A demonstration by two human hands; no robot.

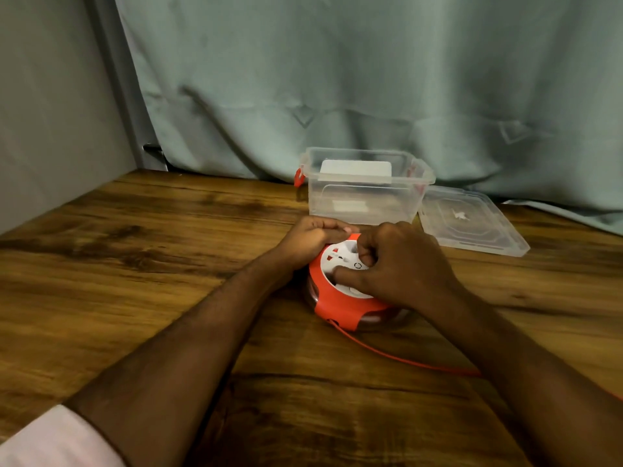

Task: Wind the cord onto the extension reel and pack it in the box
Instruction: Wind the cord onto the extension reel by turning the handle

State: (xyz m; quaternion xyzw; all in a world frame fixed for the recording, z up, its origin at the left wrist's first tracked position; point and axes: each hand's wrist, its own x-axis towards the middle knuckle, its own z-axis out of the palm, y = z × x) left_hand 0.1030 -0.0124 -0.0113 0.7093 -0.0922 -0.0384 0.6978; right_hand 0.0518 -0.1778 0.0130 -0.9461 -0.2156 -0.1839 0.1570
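Observation:
An orange and white extension reel (332, 291) lies flat on the wooden table (135, 264), socket face up. My left hand (312, 239) grips its far left rim with curled fingers. My right hand (401, 264) lies over the white centre, fingers and thumb curled into the winding disc. The orange cord (397, 355) leaves the reel's near side and runs right, passing under my right forearm. A clear plastic box (365, 187) with orange latches stands open just behind the reel.
The box's clear lid (472, 220) lies flat to the right of the box. A green curtain (337, 79) hangs behind the table, and a grey wall (50, 129) borders the left side.

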